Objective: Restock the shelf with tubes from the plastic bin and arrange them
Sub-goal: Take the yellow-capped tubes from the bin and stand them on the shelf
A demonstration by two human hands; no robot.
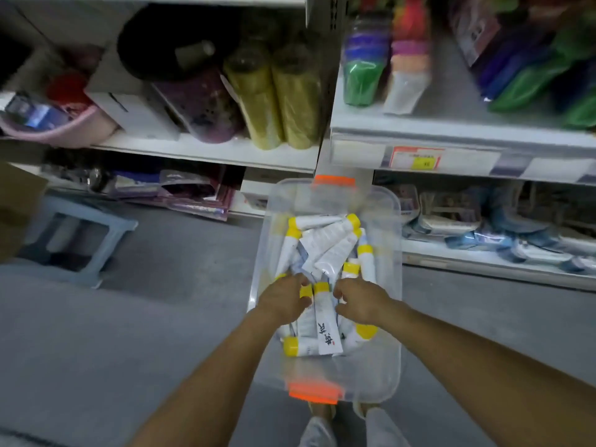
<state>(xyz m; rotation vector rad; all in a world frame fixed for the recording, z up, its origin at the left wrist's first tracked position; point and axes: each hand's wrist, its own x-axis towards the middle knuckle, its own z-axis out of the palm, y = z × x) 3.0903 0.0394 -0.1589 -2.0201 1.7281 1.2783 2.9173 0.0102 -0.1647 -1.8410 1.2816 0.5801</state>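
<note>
One bin (388, 366) holds ten-odd tubes (333, 250) under left hand (283, 300) and right hand (359, 301).

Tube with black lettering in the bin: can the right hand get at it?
Probably yes: the tube lies uppermost in the lidless bin, with the right hand just beside it.

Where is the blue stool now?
Head view, left side: the blue stool stands on the grey floor before the shelves, left of the plastic bin.
</note>
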